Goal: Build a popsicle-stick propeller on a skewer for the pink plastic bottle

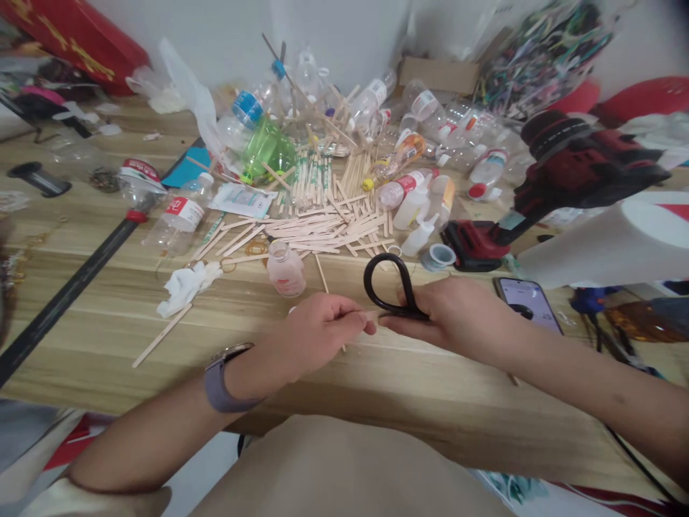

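Observation:
My left hand (317,332), with a watch on its wrist, pinches the end of a thin pale wooden stick (371,314) over the front of the table. Just to the right, my right hand (446,312) is closed on black-handled scissors (388,283); one large loop stands up above the fingers. The scissors' blades are hidden. The stick spans the small gap between the two hands. Behind my left hand stands an open bottle of pinkish contents (286,271). A thin stick (321,273) lies behind and under my left hand.
Wooden sticks (323,230) lie heaped mid-table, with plastic bottles (269,147) behind. At right are a red-black power tool (560,179), a phone (525,301) and a white cone (608,244). A black bar (69,287) crosses the left; crumpled tissue (186,287) lies nearer.

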A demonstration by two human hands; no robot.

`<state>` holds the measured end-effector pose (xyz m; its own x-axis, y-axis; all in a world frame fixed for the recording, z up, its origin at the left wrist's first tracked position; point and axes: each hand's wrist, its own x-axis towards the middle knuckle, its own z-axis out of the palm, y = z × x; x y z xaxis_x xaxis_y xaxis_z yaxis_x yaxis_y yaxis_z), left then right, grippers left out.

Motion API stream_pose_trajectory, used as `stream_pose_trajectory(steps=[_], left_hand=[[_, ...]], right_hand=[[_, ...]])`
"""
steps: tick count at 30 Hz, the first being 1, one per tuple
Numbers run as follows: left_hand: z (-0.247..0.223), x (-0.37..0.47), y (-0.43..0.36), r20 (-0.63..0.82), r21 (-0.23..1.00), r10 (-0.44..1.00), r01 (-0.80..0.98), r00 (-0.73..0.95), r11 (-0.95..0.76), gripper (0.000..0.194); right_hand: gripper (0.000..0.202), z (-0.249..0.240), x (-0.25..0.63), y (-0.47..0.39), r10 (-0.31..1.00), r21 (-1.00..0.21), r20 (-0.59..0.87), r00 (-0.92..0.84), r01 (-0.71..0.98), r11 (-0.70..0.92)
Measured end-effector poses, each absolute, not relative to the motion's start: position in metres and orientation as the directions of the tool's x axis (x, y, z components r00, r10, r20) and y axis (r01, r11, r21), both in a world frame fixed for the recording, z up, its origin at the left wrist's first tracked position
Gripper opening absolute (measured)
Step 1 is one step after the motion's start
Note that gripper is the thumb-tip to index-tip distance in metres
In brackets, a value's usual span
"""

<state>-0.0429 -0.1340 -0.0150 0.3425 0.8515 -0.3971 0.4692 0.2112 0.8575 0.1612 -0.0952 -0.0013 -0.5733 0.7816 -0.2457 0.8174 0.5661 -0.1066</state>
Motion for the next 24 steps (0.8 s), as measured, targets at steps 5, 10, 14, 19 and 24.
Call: stream_pose_trajectory(steps=[5, 10, 14, 19, 24], left_hand=[[-0.018, -0.049, -0.136, -0.414, 0.878, 0.850, 0.390, 0.327, 0.277, 0.037], [-0.015, -0.062, -0.150, -0.288, 0.940, 0.910, 0.272, 0.300, 0.208, 0.035], [-0.011, -0.069, -0.162, -0.288, 0.951, 0.916, 0.197, 0.278, 0.239, 0.027], [-0.007, -0.070, -0.177, -0.377, 0.924, 0.866, 0.067, 0.329, 0.377, 0.028], [-0.013, -0.071, -0.186, -0.414, 0.906, 0.807, 0.107, 0.421, 0.409, 0.037]], right_hand=[[0.039, 0.003, 0.168, -0.104, 0.794, -0.347, -0.023, -0.607, 0.750, 0.563], [0.040, -0.016, 0.185, -0.119, 0.888, -0.609, -0.178, -0.424, 0.756, 0.239], [0.030, -0.048, 0.193, -0.120, 0.880, -0.618, -0.266, -0.393, 0.771, 0.157], [0.015, -0.067, 0.182, -0.112, 0.879, -0.553, -0.258, -0.401, 0.807, 0.206], [0.017, -0.072, 0.179, -0.107, 0.892, -0.424, -0.285, -0.351, 0.881, 0.212]])
